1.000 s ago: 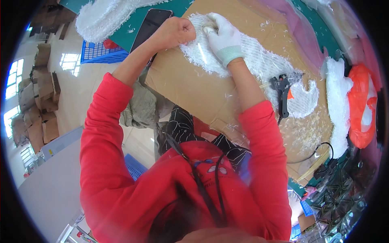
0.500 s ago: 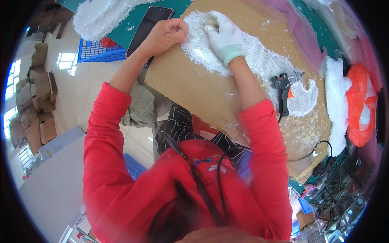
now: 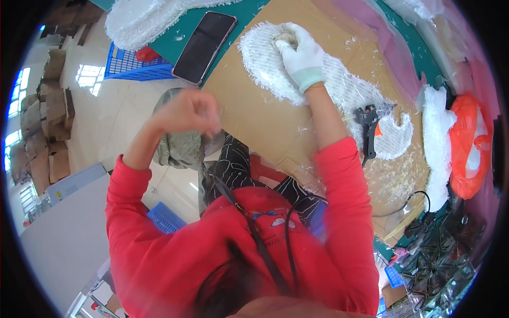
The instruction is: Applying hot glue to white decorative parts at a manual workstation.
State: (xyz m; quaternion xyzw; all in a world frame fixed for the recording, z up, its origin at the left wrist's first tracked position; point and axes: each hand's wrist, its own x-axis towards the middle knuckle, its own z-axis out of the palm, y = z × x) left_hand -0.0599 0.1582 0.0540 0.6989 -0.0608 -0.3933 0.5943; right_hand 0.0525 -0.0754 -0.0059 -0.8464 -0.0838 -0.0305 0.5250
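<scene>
My right hand point(image 3: 302, 55), in a white knit glove, rests on a long piece of white shaggy fabric point(image 3: 339, 71), its fingers curled and pressing on it near the far end. The glove's fingertips look soiled. My bare left hand point(image 3: 191, 111) is in the air left of the cardboard, away from the fabric. Its fingers are curled in; motion blurs them, and anything between them is too small to make out. A black corded hand tool with an orange part, perhaps a glue gun point(image 3: 369, 127), lies across the near end of the fabric.
Under the fabric lies a cardboard sheet point(image 3: 275, 127), strewn with white fluff at right. A phone point(image 3: 204, 47) and more shaggy white fabric point(image 3: 138, 24) lie on the green table. Farther right are an orange plastic bag point(image 3: 466, 175) and pink sheeting. A blue crate point(image 3: 135, 66) stands left.
My left hand has left the fabric's far edge and moved down and to the left, over the cardboard's side. My right hand stays on the fabric.
</scene>
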